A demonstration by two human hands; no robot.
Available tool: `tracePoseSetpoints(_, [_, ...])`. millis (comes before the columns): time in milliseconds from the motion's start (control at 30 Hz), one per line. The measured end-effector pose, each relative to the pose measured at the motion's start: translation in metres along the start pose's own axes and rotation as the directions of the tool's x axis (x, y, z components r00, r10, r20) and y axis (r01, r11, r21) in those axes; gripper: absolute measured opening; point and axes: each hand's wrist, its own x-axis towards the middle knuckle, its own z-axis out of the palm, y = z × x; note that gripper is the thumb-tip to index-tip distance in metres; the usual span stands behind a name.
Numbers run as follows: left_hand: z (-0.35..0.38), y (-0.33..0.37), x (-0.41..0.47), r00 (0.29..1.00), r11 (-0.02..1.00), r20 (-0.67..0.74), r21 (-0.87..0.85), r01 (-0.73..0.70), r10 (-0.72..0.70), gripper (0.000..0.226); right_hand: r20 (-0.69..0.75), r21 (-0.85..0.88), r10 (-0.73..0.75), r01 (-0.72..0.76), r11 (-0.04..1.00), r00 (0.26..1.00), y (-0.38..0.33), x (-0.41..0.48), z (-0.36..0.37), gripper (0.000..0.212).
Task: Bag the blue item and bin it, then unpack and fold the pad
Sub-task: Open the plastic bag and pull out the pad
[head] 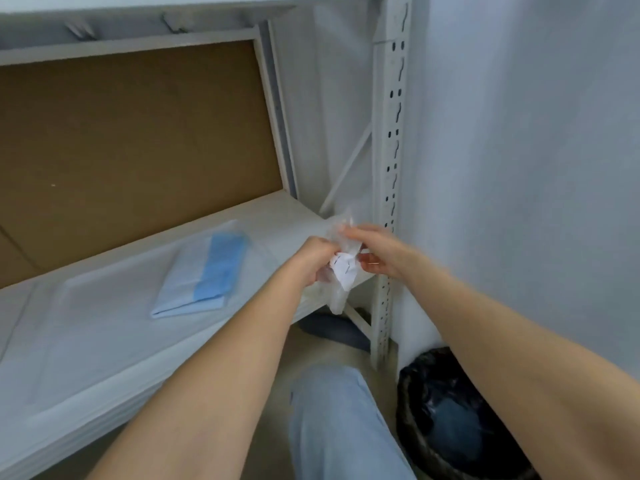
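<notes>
A folded blue and white pad (202,273) lies flat on the white shelf surface (86,334), left of my hands. My left hand (313,259) and my right hand (375,256) meet above the shelf's right corner. Both grip a crumpled clear plastic bag (341,271) with a white label on it. The bag's lower part hangs down below my fingers. What is inside the bag is hidden. A bin with a black liner (450,414) stands on the floor at the lower right, with something blue inside it.
A white metal shelf upright (391,168) with slots rises just behind my hands, next to a pale wall (519,168). A brown board (138,143) backs the shelf. My leg in light jeans (339,420) is below, beside the bin.
</notes>
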Motion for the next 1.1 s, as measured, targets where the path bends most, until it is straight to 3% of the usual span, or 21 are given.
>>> tracePoseSetpoints(133, [0.049, -0.001, -0.006, 0.996, 0.996, 0.086, 0.084, -0.041, 0.033, 0.012, -0.130, 0.026, -0.032, 0.036, 0.999, 0.991, 0.025, -0.016, -0.034, 0.004])
tracePoseSetpoints(267, [0.088, -0.019, -0.001, 0.985, 0.995, 0.173, 0.094, -0.033, 0.016, 0.015, -0.266, 0.020, -0.019, 0.026, 0.999, 0.964, 0.062, -0.028, -0.065, 0.015])
tracePoseSetpoints(400, [0.119, -0.041, -0.002, 0.957, 0.986, 0.286, 0.168, 0.003, -0.052, 0.033, -0.399, -0.028, 0.029, -0.044, 0.999, 0.916, 0.102, -0.047, -0.084, 0.018])
tracePoseSetpoints(533, [0.142, -0.063, -0.002, 0.947, 0.979, 0.307, 0.200, 0.031, -0.093, 0.034, -0.554, -0.099, 0.101, -0.186, 0.978, 0.826, 0.155, -0.049, -0.102, 0.023])
tracePoseSetpoints(633, [0.155, -0.079, -0.005, 0.945, 0.974, 0.296, 0.217, 0.074, -0.137, 0.032, -0.620, -0.254, 0.124, -0.348, 0.902, 0.775, 0.197, -0.057, -0.112, 0.032])
tracePoseSetpoints(800, [0.174, -0.107, -0.002, 0.956, 0.963, 0.234, 0.244, 0.116, -0.175, 0.014, -0.517, -0.501, 0.197, -0.481, 0.719, 0.833, 0.241, -0.083, -0.111, 0.027])
tracePoseSetpoints(867, [0.180, -0.119, 0.004, 0.962, 0.955, 0.204, 0.271, 0.123, -0.182, 0.023, -0.444, -0.551, 0.273, -0.500, 0.668, 0.854, 0.257, -0.084, -0.110, 0.015])
tracePoseSetpoints(933, [0.184, -0.130, 0.009, 0.964, 0.935, 0.174, 0.326, 0.138, -0.203, 0.023, -0.385, -0.577, 0.358, -0.524, 0.626, 0.851, 0.275, -0.080, -0.108, 0.028])
tracePoseSetpoints(1100, [0.197, -0.151, 0.028, 0.950, 0.875, 0.138, 0.444, 0.194, -0.281, 0.020, -0.316, -0.621, 0.452, -0.542, 0.566, 0.834, 0.305, -0.064, -0.101, 0.031])
